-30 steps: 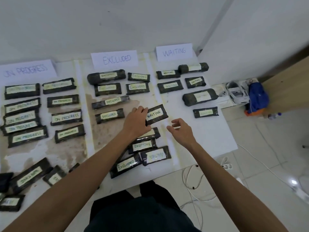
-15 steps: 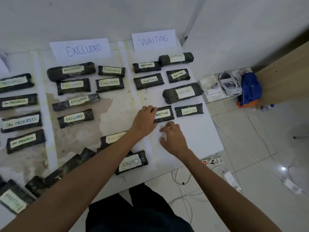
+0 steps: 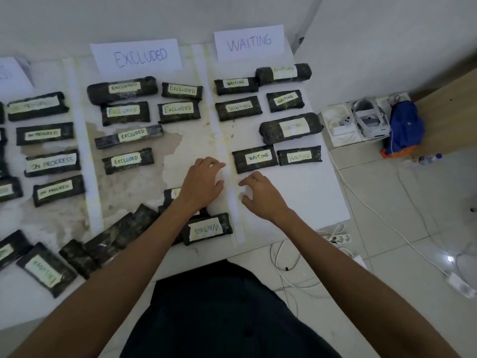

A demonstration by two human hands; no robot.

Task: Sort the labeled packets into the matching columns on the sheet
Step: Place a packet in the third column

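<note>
A dark packet labelled WAITING (image 3: 255,158) lies flat in the WAITING column (image 3: 249,42), next to another WAITING packet (image 3: 299,157). My left hand (image 3: 202,182) hovers just left of it, fingers loosely bent, holding nothing. My right hand (image 3: 260,193) hovers just below it, fingers relaxed and apart from it. Unsorted packets lie at the sheet's near edge: one upside-down WAITING packet (image 3: 206,228), an EXCLUDED packet (image 3: 172,195) partly hidden under my left wrist, and several more (image 3: 44,270) to the left. The EXCLUDED column (image 3: 136,55) holds several packets.
The white sheet (image 3: 304,197) ends at the right and near edges. On the tiled floor to the right are white cables (image 3: 366,200), a power strip (image 3: 338,238), a headset in a white box (image 3: 366,120) and a blue bag (image 3: 405,127). The ON PROGRESS packets (image 3: 51,162) fill the left.
My left hand carried the WAITING packet into the WAITING column, set it down beside the other one and let go. Both hands have since pulled back slightly toward me.
</note>
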